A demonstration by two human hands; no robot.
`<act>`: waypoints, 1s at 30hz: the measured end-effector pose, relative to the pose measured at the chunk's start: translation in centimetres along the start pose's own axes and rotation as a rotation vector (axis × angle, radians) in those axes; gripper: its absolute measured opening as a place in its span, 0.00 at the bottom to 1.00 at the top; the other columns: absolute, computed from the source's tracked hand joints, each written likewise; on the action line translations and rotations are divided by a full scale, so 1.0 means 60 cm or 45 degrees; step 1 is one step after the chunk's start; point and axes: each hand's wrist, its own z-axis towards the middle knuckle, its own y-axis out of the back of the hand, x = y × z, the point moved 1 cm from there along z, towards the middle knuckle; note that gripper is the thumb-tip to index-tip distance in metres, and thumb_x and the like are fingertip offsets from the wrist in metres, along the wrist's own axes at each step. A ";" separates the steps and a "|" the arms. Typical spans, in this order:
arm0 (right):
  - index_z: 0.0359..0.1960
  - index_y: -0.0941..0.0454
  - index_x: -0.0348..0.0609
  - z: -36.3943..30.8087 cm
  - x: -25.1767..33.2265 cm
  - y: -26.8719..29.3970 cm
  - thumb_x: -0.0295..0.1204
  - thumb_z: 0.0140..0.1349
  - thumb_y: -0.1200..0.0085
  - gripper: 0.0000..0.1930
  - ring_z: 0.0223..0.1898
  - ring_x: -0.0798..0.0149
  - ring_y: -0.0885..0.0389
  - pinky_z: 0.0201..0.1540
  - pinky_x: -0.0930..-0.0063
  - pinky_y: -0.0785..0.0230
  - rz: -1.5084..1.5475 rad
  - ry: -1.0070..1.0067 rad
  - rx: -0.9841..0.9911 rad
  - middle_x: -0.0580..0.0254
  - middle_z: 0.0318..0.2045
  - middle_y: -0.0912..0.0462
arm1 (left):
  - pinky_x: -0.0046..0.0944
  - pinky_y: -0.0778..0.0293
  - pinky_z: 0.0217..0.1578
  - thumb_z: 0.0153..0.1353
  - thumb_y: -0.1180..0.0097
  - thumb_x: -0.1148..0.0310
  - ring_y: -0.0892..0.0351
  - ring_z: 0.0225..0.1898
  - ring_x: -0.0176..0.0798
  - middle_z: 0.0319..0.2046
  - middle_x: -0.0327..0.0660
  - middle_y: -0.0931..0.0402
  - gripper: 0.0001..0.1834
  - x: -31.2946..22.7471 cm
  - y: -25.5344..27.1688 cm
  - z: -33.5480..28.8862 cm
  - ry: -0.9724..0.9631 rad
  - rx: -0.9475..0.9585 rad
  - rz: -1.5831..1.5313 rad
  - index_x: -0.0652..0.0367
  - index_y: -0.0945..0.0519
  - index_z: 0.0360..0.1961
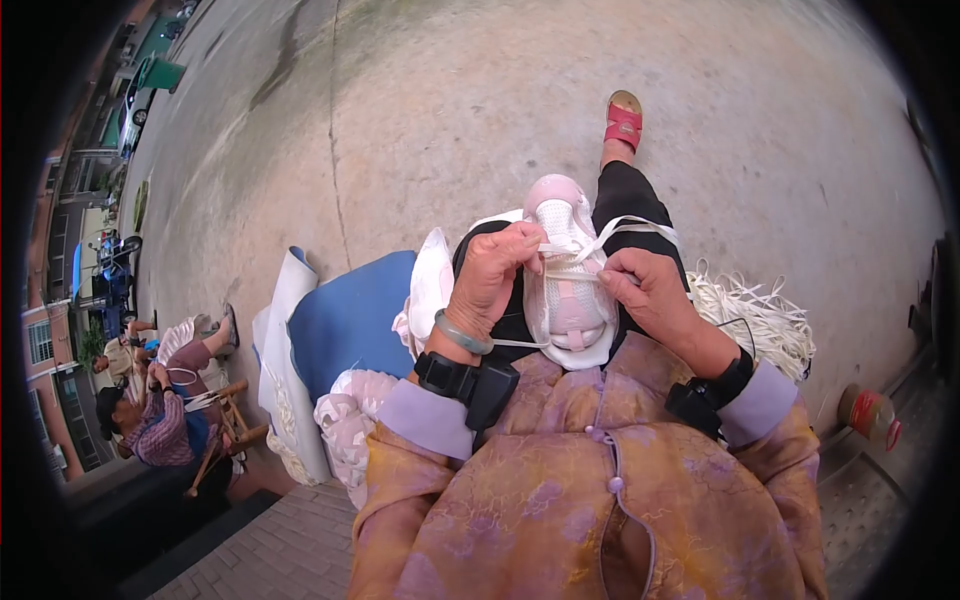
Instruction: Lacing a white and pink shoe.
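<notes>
A pink and white sneaker [577, 312] lies across my lap, its toe pointing away from me. White shoelace [650, 224] crosses its tongue, and one loop hangs over my right thigh. At the left side of the eyelets, my left hand [492, 275] pinches the lace between thumb and forefinger. Lower on the opposite side, my right hand [652, 295] is closed on another stretch of lace, thumb pressed to the fingers. Part of the lace runs beneath my left wrist.
A thick bundle of white laces [755, 318] lies beside my right leg. On my left are a blue sheet [355, 310] and a pile of pink-white shoe pieces [355, 410]. A bottle [872, 415] stands at right. Another person [165, 435] sits at far left.
</notes>
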 end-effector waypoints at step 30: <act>0.53 0.40 0.36 -0.001 0.019 -0.011 0.36 0.42 0.37 0.36 0.38 0.50 0.25 0.32 0.63 0.30 -0.685 0.201 0.208 0.51 0.39 0.30 | 0.45 0.40 0.46 0.44 0.43 0.73 0.32 0.47 0.50 0.43 0.46 0.27 0.06 0.044 -0.087 -0.020 -0.729 -0.338 1.797 0.58 0.21 0.26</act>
